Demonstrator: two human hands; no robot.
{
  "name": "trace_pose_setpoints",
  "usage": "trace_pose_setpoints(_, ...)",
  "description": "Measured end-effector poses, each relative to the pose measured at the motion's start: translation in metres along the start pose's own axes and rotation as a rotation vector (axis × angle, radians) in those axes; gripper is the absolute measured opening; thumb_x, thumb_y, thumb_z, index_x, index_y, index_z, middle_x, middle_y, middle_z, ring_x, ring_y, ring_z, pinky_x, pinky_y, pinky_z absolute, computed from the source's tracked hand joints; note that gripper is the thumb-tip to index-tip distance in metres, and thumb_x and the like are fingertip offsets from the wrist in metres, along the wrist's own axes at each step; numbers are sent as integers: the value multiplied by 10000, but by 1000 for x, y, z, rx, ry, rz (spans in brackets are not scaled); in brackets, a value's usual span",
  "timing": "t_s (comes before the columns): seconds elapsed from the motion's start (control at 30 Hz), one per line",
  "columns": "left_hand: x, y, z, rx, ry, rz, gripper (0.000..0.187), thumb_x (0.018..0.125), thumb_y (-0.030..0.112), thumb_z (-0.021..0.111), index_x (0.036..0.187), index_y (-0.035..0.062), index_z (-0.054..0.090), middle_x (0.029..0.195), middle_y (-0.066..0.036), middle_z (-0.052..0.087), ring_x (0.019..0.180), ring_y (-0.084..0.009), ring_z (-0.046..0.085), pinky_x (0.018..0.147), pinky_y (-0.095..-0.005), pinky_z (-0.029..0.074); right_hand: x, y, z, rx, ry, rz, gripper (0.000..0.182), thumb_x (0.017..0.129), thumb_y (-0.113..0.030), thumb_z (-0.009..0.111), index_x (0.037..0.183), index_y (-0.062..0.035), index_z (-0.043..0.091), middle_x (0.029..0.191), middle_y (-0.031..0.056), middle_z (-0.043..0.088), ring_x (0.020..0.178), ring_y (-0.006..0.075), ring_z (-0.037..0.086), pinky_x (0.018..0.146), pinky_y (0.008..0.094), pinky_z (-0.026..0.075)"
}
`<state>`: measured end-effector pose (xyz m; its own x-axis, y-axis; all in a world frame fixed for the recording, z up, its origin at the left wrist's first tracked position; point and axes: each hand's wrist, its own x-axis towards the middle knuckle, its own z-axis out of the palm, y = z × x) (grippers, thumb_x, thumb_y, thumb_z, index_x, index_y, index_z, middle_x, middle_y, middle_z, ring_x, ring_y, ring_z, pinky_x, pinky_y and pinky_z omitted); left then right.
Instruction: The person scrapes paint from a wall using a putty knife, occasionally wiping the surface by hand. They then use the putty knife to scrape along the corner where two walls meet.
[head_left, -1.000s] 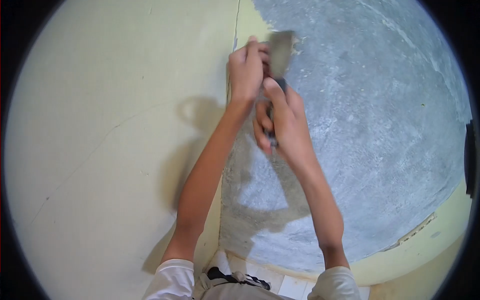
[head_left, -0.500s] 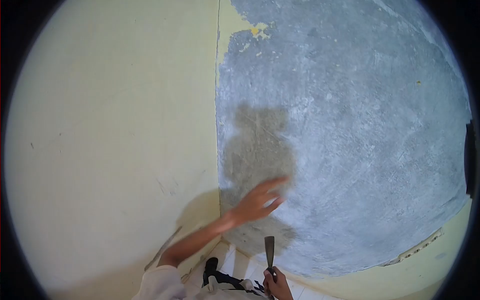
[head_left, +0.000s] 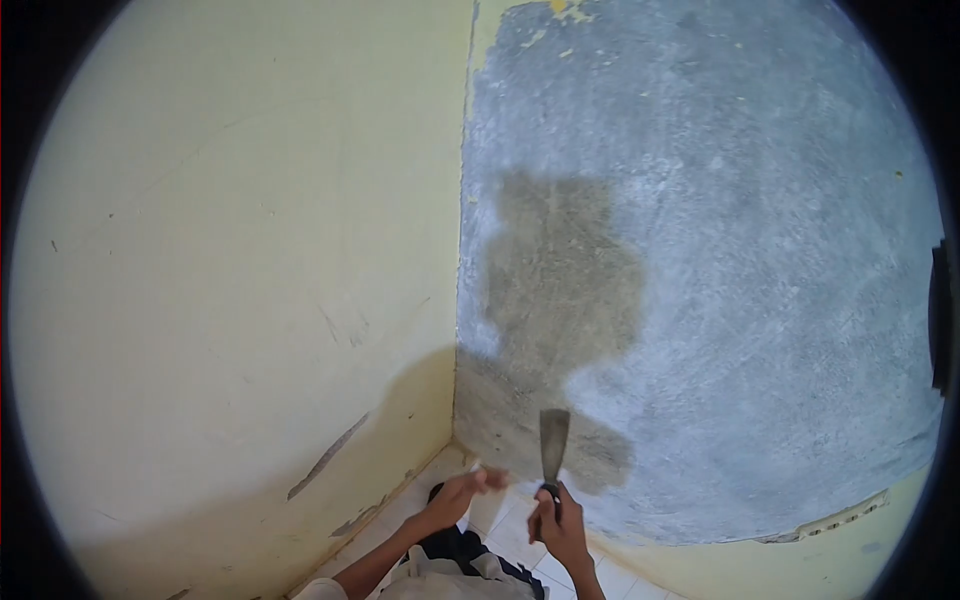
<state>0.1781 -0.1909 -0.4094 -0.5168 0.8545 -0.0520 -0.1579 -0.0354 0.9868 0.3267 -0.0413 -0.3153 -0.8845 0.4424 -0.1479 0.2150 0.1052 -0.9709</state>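
Scraper (head_left: pixel 553 440) gripped upright in right hand (head_left: pixel 557 527); left hand (head_left: pixel 462 494) loose, empty; no writing legible.

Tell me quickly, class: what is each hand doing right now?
Left hand: holds no tool; whether it is open or closed cannot be told.
Right hand: closed on the scraper, blade pointing up.

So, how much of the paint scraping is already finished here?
Done: most of the right wall is bare grey. In hand: the right hand holds the scraper low, blade up; the left hand is beside it. Left: yellow paint flecks at the top, a yellow band along the bottom.
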Motion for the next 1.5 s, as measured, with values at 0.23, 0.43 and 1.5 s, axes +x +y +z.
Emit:
trace_pose_setpoints(0.23, 97, 121, -33, -85, 156, 279, 399, 1027, 342, 414, 1178, 8, 570, 1105, -94, 645, 1008, -127, 563, 918, -271, 407, 88, -75, 68, 136, -152, -138, 161, 1025, -204, 403, 1041, -49, 364, 651, 118, 576, 501, 183, 591, 480, 288, 472)
trace_pose_setpoints(0.43, 162, 228, -75, -500, -56, 450, 454, 1006, 366, 429, 1132, -58, 532, 926, -170, 648, 879, -285, 660, 854, -394, 521, 162, -177, 80, 117, -122, -267, 166, 1017, -160, 392, 1041, 3, 411, 623, 100, 571, 506, 170, 598, 460, 287, 451)
trace_pose_setpoints(1.5, 222, 420, -85, -487, -242, 645, 408, 985, 327, 420, 1011, -47, 581, 690, -141, 623, 531, -198, 611, 478, -310, 495, 219, -332, 72, -68, 179, -688, 280, 1006, -277, 385, 895, -27, 448, 471, 81, 505, 331, 142, 455, 329, 252, 389)
